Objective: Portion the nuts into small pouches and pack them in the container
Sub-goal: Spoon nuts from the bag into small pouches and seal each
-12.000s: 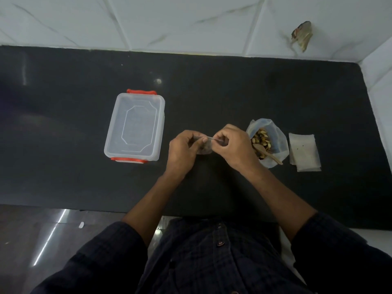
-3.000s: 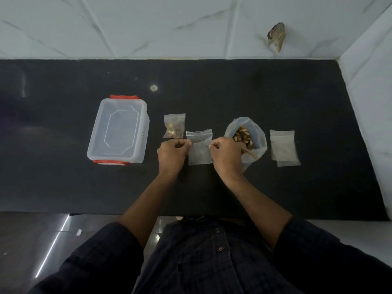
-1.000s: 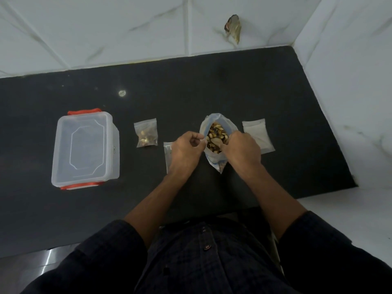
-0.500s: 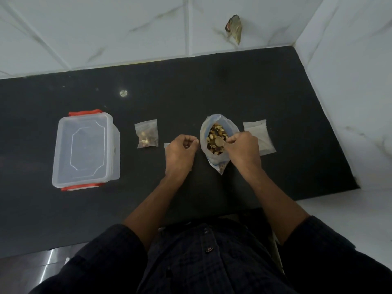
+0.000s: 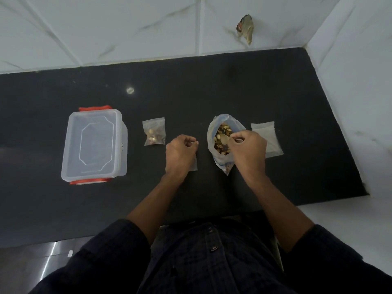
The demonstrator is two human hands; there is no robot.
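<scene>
From the head view, the right hand point(image 5: 247, 151) sits at the mouth of the open bag of nuts point(image 5: 222, 143), its fingers pinched together on what looks like the handle of a small spoon point(image 5: 224, 140) dipped among the nuts. The left hand point(image 5: 180, 154) is curled on the empty pouch point(image 5: 194, 164), fingers closed at its top edge – whether the mouth is actually held open I cannot tell, since the hand hides most of it. One filled pouch point(image 5: 154, 134) lies on the dark worktop point(image 5: 275, 92), between the left hand and the lidded container point(image 5: 94, 143), apart from both. A stack of spare pouches point(image 5: 266, 137) lies just beyond the right hand.

The likely trouble: the bag is soft and stands on its own, so a tug from the spoon could tip it and spill nuts across the worktop. The pouch mouth is narrow – a heaped spoon carried across the gap may shed nuts beside it. The container's lid is on, so packing waits on opening it.
</scene>
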